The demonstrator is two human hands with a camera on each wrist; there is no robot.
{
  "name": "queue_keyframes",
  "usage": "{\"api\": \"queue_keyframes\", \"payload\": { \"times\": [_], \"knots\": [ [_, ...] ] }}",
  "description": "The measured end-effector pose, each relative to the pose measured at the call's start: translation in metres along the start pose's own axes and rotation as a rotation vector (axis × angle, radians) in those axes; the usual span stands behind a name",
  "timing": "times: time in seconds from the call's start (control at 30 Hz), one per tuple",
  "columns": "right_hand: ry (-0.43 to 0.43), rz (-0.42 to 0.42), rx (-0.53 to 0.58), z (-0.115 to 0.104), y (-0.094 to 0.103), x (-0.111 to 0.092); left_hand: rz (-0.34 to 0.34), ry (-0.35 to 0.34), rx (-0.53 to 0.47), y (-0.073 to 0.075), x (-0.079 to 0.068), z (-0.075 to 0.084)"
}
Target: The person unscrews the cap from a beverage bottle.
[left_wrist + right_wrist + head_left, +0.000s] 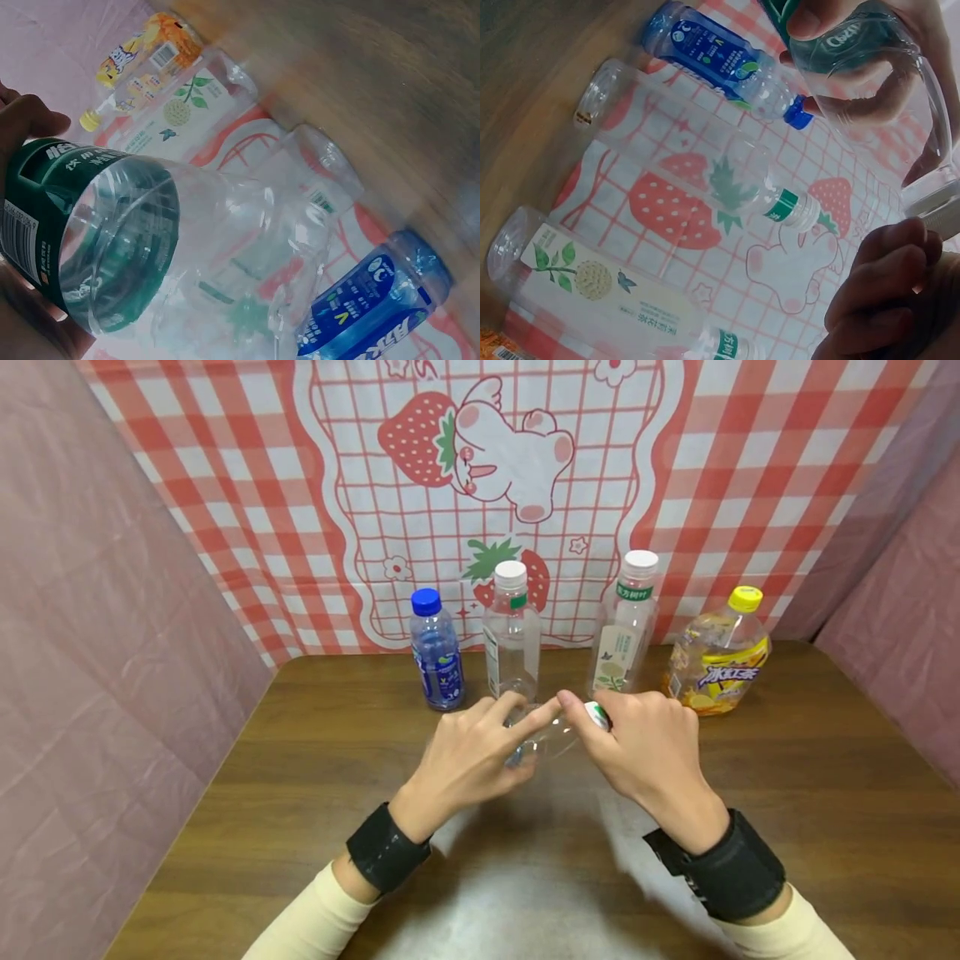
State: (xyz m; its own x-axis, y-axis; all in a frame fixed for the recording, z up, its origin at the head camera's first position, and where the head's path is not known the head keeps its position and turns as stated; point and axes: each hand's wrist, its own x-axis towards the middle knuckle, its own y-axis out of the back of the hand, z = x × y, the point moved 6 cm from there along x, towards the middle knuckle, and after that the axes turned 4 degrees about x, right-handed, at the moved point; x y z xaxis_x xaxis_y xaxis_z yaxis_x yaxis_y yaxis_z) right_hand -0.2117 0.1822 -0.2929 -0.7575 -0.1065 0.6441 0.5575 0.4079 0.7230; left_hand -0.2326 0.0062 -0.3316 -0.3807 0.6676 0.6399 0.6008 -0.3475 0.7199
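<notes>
Above the table I hold a clear plastic bottle [553, 739] with a dark green label [45, 187], lying on its side between my two hands. My left hand [472, 747] grips its body around the label, the index finger stretched toward the right hand. My right hand [652, 747] has its fingers curled at the bottle's neck end, pinching the pale ribbed cap [939, 204]. That cap is mostly covered by the fingers, so I cannot tell whether it is loose. Close behind the hands stands a white-capped clear bottle [517, 647].
Also upright along the table's back are a blue-capped bottle [442, 668], a tall white-capped bottle [618, 656] with a pale label, and a yellow-capped tea bottle [722, 672]. A red-and-white checked cloth [247, 510] hangs behind the wooden table [300, 827].
</notes>
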Motion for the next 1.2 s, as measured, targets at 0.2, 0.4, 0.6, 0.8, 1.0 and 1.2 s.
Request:
{"api": "queue_keyframes", "payload": {
  "times": [0.2,0.4,0.6,0.8,1.0,1.2],
  "knots": [
    [0.042,0.023,0.016,-0.0004,-0.0022,-0.0024,-0.027,0.001,0.008,0.0009,-0.0024,0.0027],
    [0.161,0.134,0.08,-0.0049,0.0017,-0.0027,-0.036,-0.008,-0.086,0.0018,-0.001,0.0012],
    [0.238,0.145,0.202,-0.0055,0.0029,-0.0019,-0.054,-0.009,-0.204,0.0014,0.0011,0.0001],
    [0.286,0.131,0.271,-0.0048,0.0033,-0.0022,-0.082,-0.007,-0.35,0.0001,0.0027,0.0007],
    [0.36,0.138,0.323,-0.0076,0.0074,-0.002,-0.145,-0.008,-0.534,-0.0023,0.0029,0.0004],
    [0.279,0.061,0.19,-0.0026,0.0034,0.0009,-0.151,0.01,-0.439,-0.0024,0.0012,-0.0018]
  ]
}}
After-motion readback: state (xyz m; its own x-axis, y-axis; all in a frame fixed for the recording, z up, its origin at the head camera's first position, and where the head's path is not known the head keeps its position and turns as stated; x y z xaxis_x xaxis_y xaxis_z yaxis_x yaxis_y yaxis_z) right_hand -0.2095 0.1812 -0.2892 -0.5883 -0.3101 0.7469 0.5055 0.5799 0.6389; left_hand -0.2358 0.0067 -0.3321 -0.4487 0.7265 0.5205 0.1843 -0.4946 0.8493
